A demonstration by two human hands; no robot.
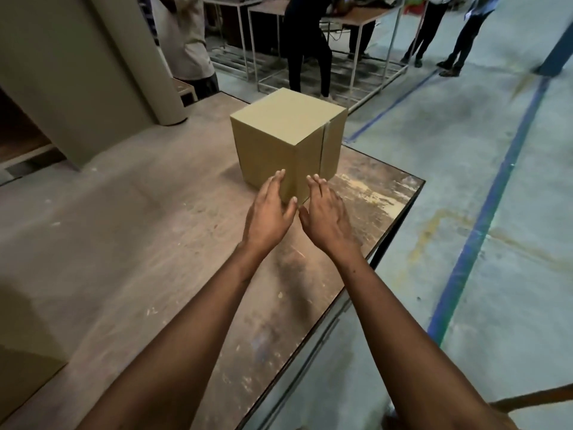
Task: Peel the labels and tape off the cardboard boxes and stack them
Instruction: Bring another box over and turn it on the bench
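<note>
Standing on worn table – cardboard box; blue-lined concrete floor.

A worn wooden table carries one seemingly taped cardboard box.

A worn, scuffed brown worktop stands on a pale grey-green concrete floor marked with blue painted lines. Beyond it, people stand around metal-framed tables, and a beige pillar rises at left in dim light.
</note>
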